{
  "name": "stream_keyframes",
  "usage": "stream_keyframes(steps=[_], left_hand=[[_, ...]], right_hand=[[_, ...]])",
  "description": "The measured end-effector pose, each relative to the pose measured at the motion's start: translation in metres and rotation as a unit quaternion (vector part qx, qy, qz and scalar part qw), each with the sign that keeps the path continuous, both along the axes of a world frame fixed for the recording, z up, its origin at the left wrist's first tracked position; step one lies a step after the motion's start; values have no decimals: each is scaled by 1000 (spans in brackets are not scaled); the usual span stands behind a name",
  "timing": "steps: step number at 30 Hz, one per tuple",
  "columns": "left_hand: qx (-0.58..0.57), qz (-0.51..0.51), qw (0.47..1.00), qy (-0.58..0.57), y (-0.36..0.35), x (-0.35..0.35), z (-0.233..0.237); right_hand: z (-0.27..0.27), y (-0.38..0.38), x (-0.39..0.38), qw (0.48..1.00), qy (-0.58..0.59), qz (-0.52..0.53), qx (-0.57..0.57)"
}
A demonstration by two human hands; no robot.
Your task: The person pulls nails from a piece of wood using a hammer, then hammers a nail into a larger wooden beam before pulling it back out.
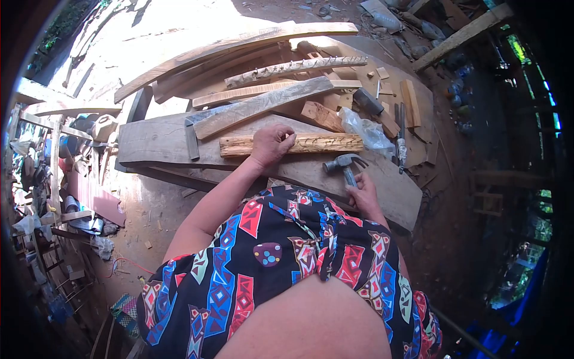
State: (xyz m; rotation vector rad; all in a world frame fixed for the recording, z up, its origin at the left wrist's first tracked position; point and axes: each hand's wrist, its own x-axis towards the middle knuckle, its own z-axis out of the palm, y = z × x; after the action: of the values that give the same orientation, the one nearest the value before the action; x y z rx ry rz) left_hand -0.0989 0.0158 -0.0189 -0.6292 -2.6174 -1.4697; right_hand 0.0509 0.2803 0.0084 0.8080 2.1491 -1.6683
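The left hand is over the pale, rough strip of wood, which lies crosswise on the bench at twelve o'clock from the wearer. Its thumb and fingertips are drawn close — whether that grip closes on anything, I cannot tell. The right hand has its grip wrapped round the handle of the hammer, whose head sits at four o'clock from the strip's middle. A grey plank lies at eleven o'clock, a clear plastic bag towards three.
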Motion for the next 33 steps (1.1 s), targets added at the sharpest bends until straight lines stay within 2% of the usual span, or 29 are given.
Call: stream_keyframes(steps=[4,6,7,9,10,13,15,17,19,23,25,29,31,33], left_hand=[[-11,10,1000,5,0,1,4],[-23,14,1000,2,1,3,3],[-32,15,999,1,2,2,3],[-27,18,999,-16,4,3,5],[-25,23,999,-35,4,4,7],[-53,16,998,-43,1,4,13],[-51,18,998,-18,1,4,7],[-48,21,999,4,2,3,7],[-82,25,996,-10,2,5,7],[-49,16,999,5,4,5,2],[-47,24,999,-3,4,5,1],[-84,16,996,-9,2,5,2],[-83,19,996,8,2,6,3],[-75,22,997,8,3,6,-1]], right_hand=[[35,-15,0,999,31,1,-34],[61,-31,-15,991,126,10,-40],[67,-38,-22,991,127,10,-39],[74,-52,-40,963,267,26,-34],[74,-57,-49,962,269,29,-33],[68,-68,-69,950,296,94,29],[57,-72,-76,923,311,143,173],[54,-75,-78,921,315,144,180],[53,-77,-77,937,309,111,118],[59,-77,-79,919,355,96,141],[58,-76,-81,866,397,153,262],[49,-73,-82,891,355,150,238],[59,-74,-82,922,335,119,154],[69,-79,-80,918,363,102,118]])
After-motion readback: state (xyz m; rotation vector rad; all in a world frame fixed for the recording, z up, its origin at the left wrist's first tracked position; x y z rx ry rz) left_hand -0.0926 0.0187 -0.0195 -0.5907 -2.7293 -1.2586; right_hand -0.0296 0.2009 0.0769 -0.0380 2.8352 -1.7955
